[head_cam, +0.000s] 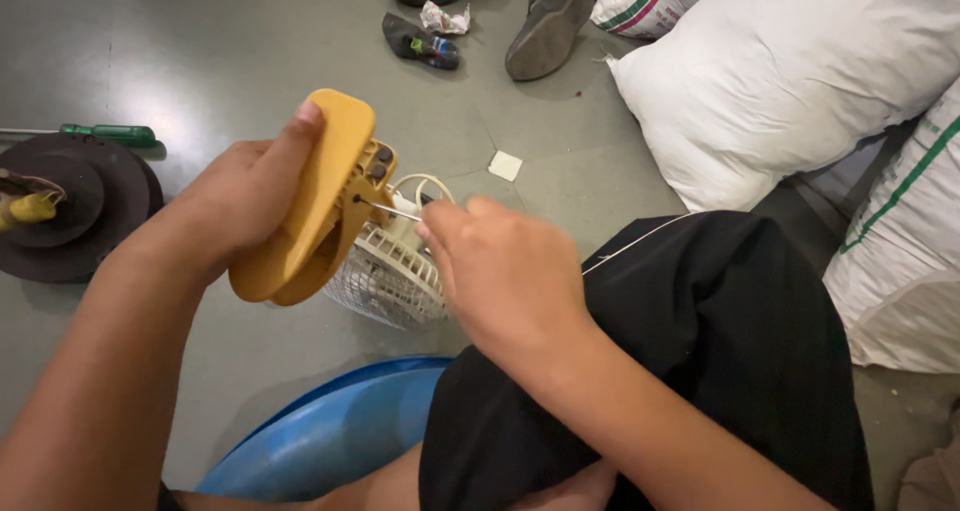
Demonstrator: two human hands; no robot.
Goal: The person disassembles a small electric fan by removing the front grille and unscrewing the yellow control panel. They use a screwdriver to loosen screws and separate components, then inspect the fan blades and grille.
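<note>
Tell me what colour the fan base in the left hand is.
The fan base is mustard yellow, gripped by the left hand; the head view shows it.

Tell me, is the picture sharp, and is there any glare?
Head view: mostly sharp; the yellow fan base in the left hand and the right hand read clearly. Soft glare whitens the grey floor at upper left. The edges bend slightly, wide-angle.

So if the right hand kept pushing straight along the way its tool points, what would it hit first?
The right hand drives a thin metal shaft leftward; it would first meet the yellow fan base held by the left hand, probably at a screw hole.
</note>
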